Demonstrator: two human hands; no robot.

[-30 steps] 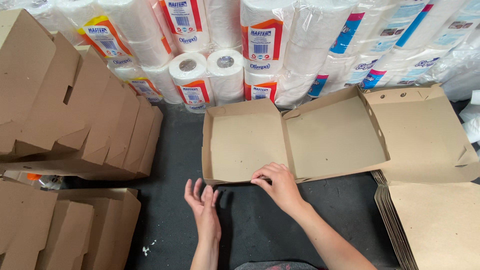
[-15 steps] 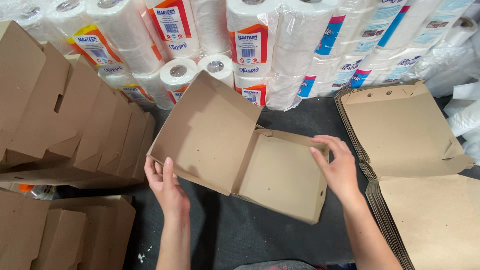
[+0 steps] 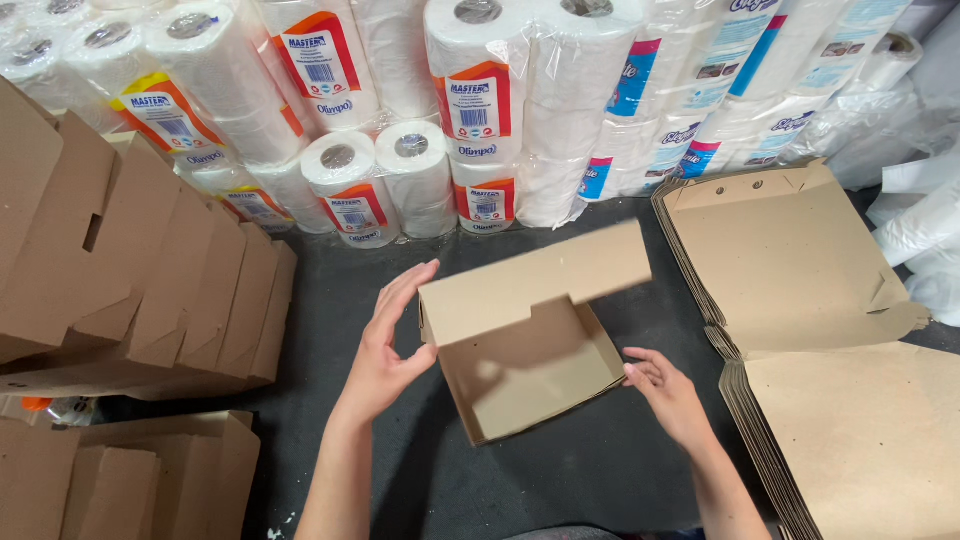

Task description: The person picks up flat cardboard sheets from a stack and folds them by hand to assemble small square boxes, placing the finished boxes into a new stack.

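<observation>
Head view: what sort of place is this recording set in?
Probably a storeroom or packing area. Wrapped paper rolls are piled along the back, flat cardboard blanks are stacked at right, and folded boxes at left.

Wrapped paper-roll pkgs point(image 3: 480, 110), red-orange labels point(image 3: 472, 105)

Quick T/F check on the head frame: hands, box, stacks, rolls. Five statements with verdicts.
1. The left hand is open beside the box. True.
2. The right hand grips a paper roll. False: it is at the box's right edge.
3. The box is closed flat. False: it stands partly folded, its inside showing.
4. Flat blanks are stacked to the right. True.
5. The wrapped rolls lie nearer the person than the box. False: they stand behind it.
</observation>
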